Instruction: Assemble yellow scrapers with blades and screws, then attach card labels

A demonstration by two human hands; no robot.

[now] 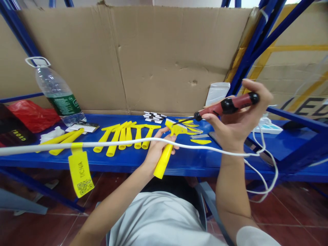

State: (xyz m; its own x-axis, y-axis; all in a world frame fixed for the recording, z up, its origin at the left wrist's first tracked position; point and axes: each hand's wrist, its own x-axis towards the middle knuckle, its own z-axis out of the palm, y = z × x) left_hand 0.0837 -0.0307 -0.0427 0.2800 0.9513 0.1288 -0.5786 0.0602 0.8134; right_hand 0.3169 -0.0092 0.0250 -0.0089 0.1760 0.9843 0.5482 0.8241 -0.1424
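My left hand (pixel 158 150) is closed around a yellow scraper (pixel 164 160), its hollow handle pointing down toward me and its wide head up. In my right hand (pixel 233 123) is a red and black screwdriver (pixel 217 108), held by its grip with the shaft pointing left. The screwdriver's tip meets the scraper head, or is very close to it. Just beyond lie yellow blade covers (pixel 201 141) and thin metal blades (pixel 200 136). Several more yellow scraper handles (pixel 112 145) rest in a row left of my left hand.
A large water bottle (pixel 60 95), a red plastic bag (pixel 33 116) and a stack of small black-and-white boxes (pixel 153 117) stand on the blue shelf (pixel 102 164). A white cable (pixel 194 147) with a yellow tag (pixel 81 174) crosses in front. Right, there is a power strip (pixel 269 127).
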